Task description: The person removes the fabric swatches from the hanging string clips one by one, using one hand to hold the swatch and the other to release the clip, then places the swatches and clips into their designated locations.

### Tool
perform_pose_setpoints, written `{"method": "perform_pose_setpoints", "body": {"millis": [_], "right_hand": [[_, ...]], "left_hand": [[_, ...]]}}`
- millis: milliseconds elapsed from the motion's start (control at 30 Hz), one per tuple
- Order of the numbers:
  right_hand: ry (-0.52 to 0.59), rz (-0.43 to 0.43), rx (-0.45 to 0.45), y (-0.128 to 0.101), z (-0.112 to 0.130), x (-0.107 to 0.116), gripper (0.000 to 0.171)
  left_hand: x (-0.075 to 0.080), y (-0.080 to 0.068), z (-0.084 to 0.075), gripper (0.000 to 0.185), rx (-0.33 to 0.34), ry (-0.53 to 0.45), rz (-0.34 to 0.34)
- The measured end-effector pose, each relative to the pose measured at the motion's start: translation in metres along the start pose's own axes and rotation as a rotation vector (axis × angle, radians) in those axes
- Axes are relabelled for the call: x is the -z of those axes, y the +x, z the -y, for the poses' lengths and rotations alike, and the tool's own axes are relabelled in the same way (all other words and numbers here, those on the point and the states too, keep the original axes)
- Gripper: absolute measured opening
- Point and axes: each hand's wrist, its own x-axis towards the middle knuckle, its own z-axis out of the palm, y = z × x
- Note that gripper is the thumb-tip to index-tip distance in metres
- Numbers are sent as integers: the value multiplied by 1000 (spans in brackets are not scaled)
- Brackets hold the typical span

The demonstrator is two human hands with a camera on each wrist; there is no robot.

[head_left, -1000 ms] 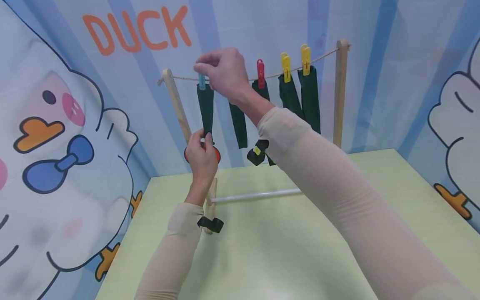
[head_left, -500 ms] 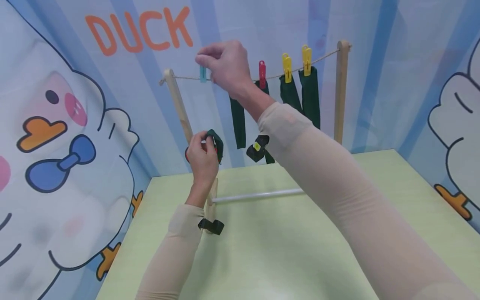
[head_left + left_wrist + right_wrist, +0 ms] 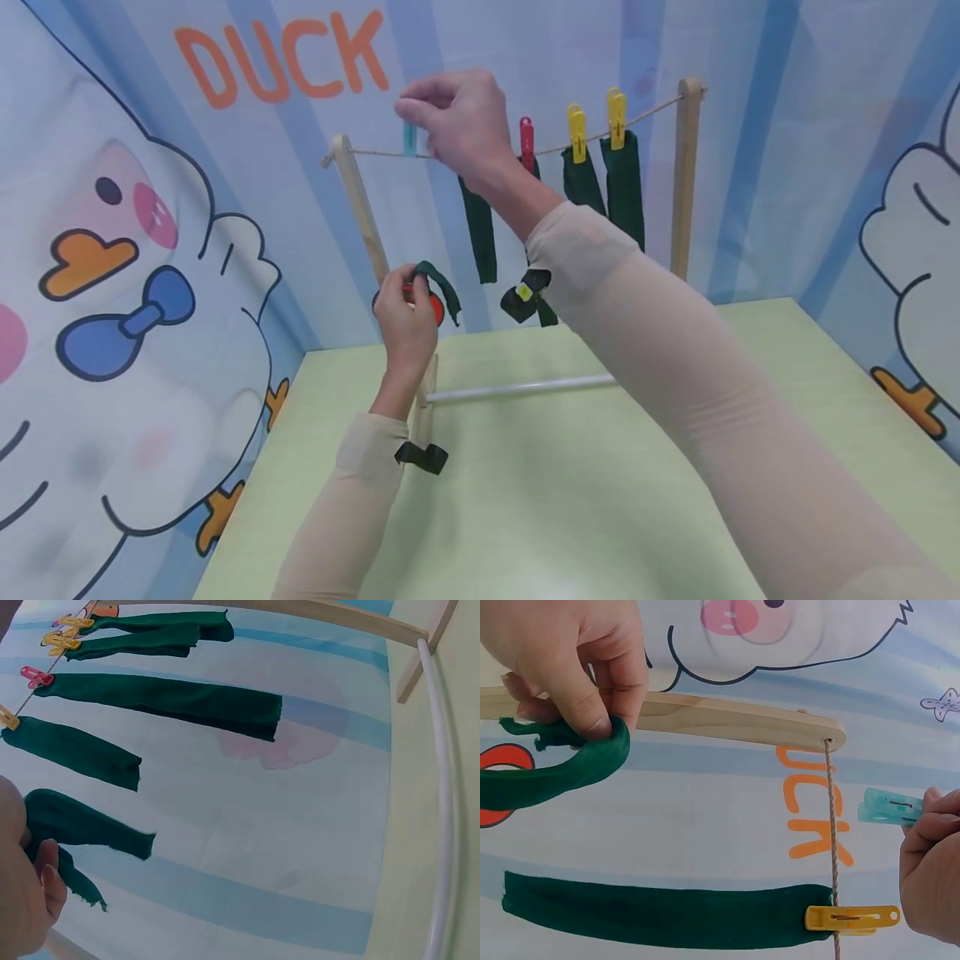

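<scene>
My left hand [image 3: 406,312] pinches the green cloth strip [image 3: 441,287] below the line — soft, light, floppy, best held at its end — while my right hand [image 3: 456,117] grips the blue peg [image 3: 409,138].

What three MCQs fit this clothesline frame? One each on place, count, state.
1. Where is the blue peg?
A. On the table
B. At the rope, pinched by the right hand
C. In the left hand

2. How many green strips still hang from the rope?
A. Four
B. Two
C. Six

3. What state is the left hand in?
A. Flat on the table
B. Open and free
C. Fingers curled round a green strip

Answers:
1. B, the right wrist view shows the fingers pinching the peg beside the rope.
2. A, the left wrist view shows four pegged strips.
3. C, the strip loops out of its grip, off the rope.
</scene>
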Motion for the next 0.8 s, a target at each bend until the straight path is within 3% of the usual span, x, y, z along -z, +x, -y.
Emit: {"method": "perform_pose_setpoints", "body": {"millis": [433, 667, 800], "right_hand": [[0, 52, 3, -15, -1, 15, 34], [13, 89, 78, -31, -1, 27, 36], [-48, 85, 74, -44, -3, 34, 40]], "left_hand": [[4, -5, -6, 19, 10, -5, -4], [5, -7, -8, 19, 16, -12, 0], [6, -10, -8, 19, 42, -28, 5]]}}
